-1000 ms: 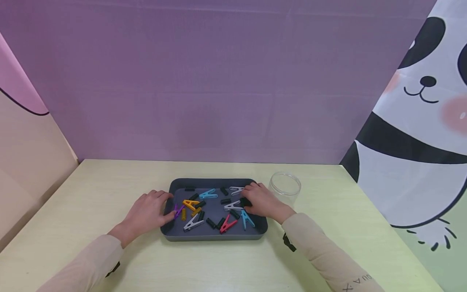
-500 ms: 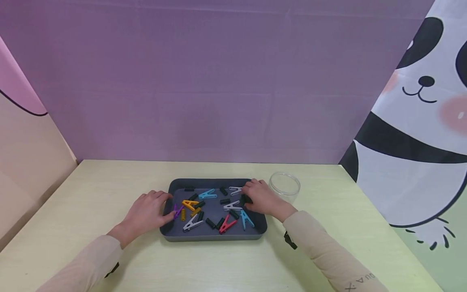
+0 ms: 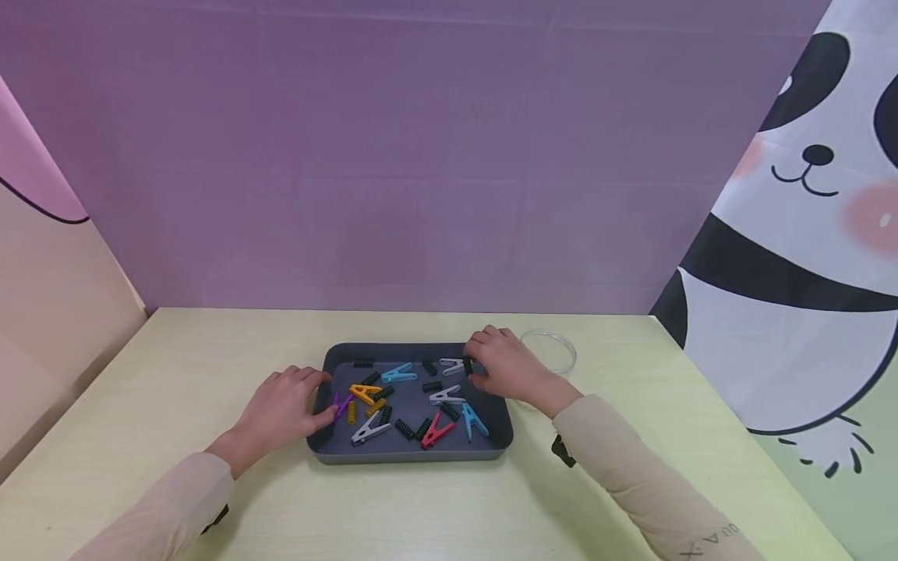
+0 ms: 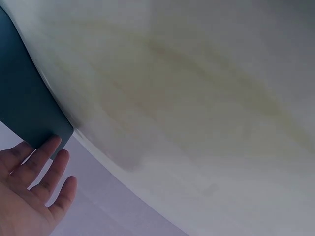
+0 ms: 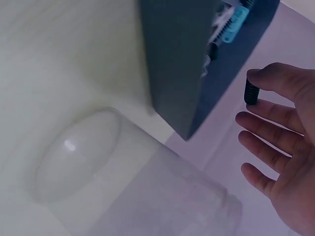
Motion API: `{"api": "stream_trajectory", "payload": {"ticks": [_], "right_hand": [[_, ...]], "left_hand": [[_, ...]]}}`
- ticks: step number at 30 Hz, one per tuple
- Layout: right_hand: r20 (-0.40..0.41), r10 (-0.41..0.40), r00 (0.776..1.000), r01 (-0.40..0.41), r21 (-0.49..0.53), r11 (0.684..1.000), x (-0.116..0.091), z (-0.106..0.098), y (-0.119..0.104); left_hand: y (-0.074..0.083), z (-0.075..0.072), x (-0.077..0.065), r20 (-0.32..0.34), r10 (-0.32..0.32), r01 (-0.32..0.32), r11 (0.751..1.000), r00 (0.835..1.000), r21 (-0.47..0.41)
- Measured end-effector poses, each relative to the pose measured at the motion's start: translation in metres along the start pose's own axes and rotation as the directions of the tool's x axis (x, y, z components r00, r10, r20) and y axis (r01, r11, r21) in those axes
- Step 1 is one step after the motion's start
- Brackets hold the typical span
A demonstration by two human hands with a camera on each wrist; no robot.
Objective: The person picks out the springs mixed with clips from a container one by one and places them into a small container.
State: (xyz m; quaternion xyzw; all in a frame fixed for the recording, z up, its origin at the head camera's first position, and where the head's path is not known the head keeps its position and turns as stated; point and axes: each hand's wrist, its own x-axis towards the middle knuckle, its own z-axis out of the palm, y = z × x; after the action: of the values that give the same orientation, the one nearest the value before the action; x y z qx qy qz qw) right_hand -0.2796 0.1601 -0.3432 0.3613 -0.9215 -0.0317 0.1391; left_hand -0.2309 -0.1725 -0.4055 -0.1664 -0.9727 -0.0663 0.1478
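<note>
A dark grey tray (image 3: pixel 414 457) holds several black springs (image 3: pixel 404 428), a few yellow springs (image 3: pixel 376 407) and clips in white, blue, yellow, red and purple, such as the red clip (image 3: pixel 436 431). At its left edge rests my left hand (image 3: pixel 284 409), fingers loosely extended; the left wrist view has fingertips against the tray's outer wall (image 4: pixel 24 83). Over the right rim, my right hand (image 3: pixel 508 370) pinches a black spring (image 5: pixel 251 91) between thumb and index finger, its other fingers spread. Behind that hand stands a clear jar (image 3: pixel 571 354), partly hidden.
The pale wooden table (image 3: pixel 421 514) bears the tray and jar. A purple cloth wall (image 3: pixel 421 171) rises along its back edge, and a panda-print sheet (image 3: pixel 807 312) hangs at the right. In the right wrist view the jar (image 5: pixel 162 191) appears close beside the tray's corner.
My right hand has risen and moved slightly back and right, bringing the black spring up toward the jar. The left hand stays at the tray's edge.
</note>
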Motion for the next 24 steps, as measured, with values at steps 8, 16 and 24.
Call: {"api": "stream_trajectory", "payload": {"ticks": [8, 16, 24], "right_hand": [[-0.007, 0.046, 0.999, -0.046, 0.014, 0.999, -0.002, -0.020, 0.007], [-0.016, 0.121, 0.993, -0.121, 0.015, 0.993, -0.010, -0.031, 0.021], [-0.037, 0.166, 0.985, -0.164, 0.043, 0.986, -0.023, -0.035, 0.035]], "left_hand": [[0.000, 0.000, 0.000, -0.004, -0.002, 0.002, 1.000, 1.000, -0.001], [0.000, 0.000, 0.000, -0.004, 0.002, -0.002, 1.000, 1.000, -0.002], [0.001, -0.001, 0.000, 0.005, -0.002, 0.002, 1.000, 1.000, -0.004]]}}
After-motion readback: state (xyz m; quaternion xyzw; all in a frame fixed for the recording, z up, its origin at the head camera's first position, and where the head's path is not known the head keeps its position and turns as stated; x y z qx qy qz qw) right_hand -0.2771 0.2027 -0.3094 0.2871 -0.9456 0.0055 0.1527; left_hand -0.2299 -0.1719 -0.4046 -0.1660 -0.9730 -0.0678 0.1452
